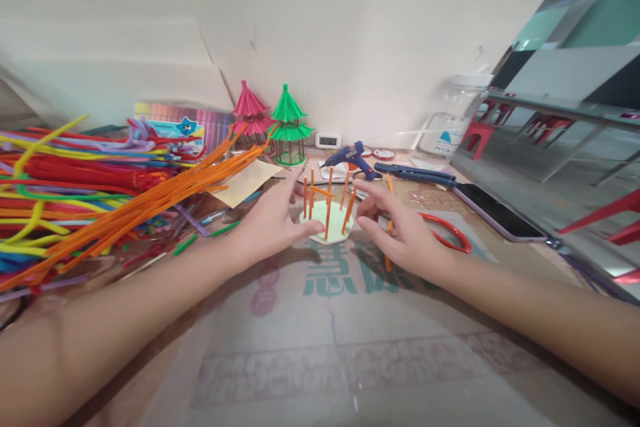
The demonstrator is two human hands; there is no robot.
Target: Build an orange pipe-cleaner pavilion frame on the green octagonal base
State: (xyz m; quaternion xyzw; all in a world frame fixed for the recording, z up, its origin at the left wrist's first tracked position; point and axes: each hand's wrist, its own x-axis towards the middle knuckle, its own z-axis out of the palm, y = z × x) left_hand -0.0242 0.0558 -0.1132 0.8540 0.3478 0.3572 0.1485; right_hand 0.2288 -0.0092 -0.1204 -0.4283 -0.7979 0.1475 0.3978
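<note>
A pale green octagonal base [333,217] lies in front of me, with several orange posts [328,217] upright on it. A short orange piece [321,192] spans between posts near their tops on the left. My left hand [277,217] is at the base's left edge, thumb and fingers spread around that side; the thumb tip seems to touch the rim. At the right side my right hand [397,223] has its fingers loosely bent and apart, close to the posts, with nothing visible between the tips. An orange stick [389,263] passes partly hidden under this hand.
Many coloured pipe cleaners [95,177] are heaped at left. Behind stand pink [250,110] and green [287,120] pagoda models, a blue glue gun [350,159] and a small clock [328,140]. Red-handled scissors [453,233], a phone [497,211] and a clear bottle [445,127] are at right.
</note>
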